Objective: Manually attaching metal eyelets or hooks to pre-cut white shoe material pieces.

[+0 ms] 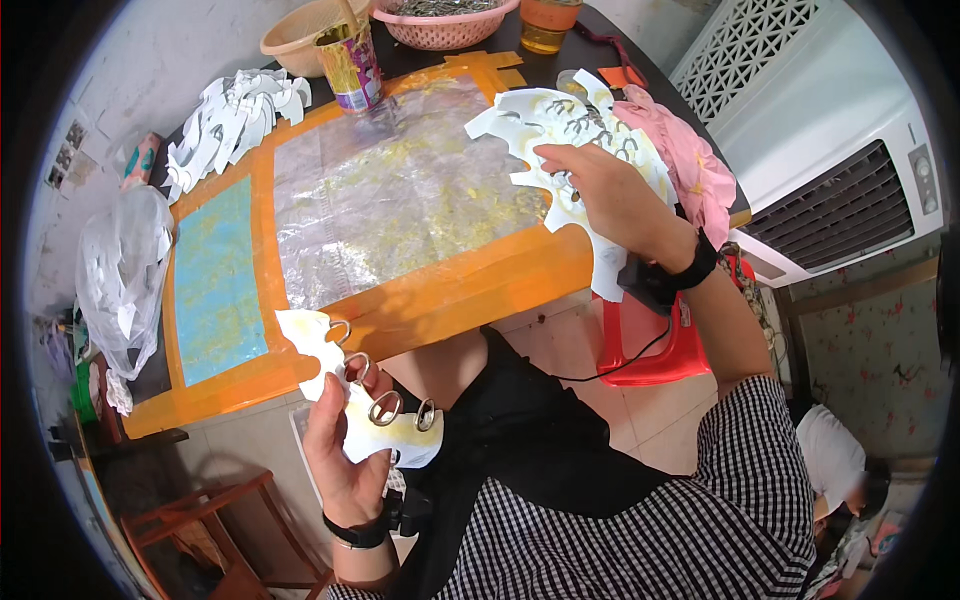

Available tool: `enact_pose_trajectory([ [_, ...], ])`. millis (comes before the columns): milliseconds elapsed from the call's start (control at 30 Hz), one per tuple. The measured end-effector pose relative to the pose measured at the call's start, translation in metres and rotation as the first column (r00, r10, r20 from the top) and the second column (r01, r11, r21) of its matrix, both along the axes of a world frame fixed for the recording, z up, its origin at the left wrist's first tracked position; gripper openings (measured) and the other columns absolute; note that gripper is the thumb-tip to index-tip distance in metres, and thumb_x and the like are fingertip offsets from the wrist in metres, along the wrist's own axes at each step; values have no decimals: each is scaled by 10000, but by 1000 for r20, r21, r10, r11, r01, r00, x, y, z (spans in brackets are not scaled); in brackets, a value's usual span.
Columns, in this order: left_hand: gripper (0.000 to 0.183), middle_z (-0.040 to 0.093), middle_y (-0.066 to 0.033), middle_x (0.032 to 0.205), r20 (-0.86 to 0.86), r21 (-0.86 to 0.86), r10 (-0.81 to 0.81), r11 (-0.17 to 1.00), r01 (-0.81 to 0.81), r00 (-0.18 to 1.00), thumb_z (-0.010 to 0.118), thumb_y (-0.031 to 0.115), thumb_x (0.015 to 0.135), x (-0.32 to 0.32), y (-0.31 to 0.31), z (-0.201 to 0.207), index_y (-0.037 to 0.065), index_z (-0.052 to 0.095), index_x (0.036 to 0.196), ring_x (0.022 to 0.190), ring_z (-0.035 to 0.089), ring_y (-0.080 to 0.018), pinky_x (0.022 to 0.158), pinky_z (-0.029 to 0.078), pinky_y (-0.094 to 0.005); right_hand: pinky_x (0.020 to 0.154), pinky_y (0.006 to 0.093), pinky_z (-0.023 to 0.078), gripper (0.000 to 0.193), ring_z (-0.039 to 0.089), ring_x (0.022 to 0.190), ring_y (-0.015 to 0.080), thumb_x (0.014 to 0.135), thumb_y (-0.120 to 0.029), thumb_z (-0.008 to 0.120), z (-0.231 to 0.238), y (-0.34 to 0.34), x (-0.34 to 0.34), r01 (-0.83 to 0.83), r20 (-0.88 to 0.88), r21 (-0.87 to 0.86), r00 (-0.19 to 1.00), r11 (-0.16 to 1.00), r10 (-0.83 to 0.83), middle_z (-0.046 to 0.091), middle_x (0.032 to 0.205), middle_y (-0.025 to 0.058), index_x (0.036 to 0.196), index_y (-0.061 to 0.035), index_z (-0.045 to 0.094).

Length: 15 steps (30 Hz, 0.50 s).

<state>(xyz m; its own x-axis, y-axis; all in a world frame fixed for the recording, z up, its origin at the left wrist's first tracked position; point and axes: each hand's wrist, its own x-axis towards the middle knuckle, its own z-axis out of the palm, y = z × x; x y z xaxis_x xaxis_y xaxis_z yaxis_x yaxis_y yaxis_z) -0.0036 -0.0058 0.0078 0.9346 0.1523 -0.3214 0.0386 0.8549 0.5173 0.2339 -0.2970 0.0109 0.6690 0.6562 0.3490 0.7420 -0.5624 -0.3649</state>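
Note:
My left hand [345,440] grips a white cut-out paper piece [395,425] with scalloped edges and yellowish smears, held off the table's near edge above my lap. Several metal rings [384,408] stand up on that piece. Over the right side of the table, my right hand [610,190] is at a spread of similar white paper pieces [530,112], which carry several small metal rings [590,122]. Its fingers are drawn together and point left; whatever lies between the fingertips is hidden.
Plastic sheeting [400,190] edged with orange tape covers the table. At the back stand a smeared can [352,75], a pink basket [445,30] of metal bits and an amber jar [545,35]. White cut-outs [225,125] lie left; pink cloth [695,170], red stool [650,350] right.

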Motion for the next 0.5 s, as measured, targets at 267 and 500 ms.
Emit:
enact_pose_trajectory([
  [267, 269, 472, -35, 924, -37, 43, -4, 999, 6, 999, 533, 272, 1038, 11, 1, 4, 26, 515, 1146, 787, 454, -121, 705, 428, -274, 941, 417, 452, 454, 528, 1083, 327, 769, 94, 531, 2, 3, 6, -18, 83, 23, 996, 1000, 16, 664, 1051, 104, 1207, -21, 571],
  [500, 288, 513, -59, 980, 7, 14, -38, 999, 37, 999, 549, 248, 1021, 15, -1, 1, 1, 528, 1167, 851, 473, -151, 730, 437, -299, 1002, 385, 423, 440, 533, 1135, 307, 766, 85, 516, 6, -3, 6, -43, 72, -3, 996, 999, 43, 634, 1197, 106, 1192, -11, 571],
])
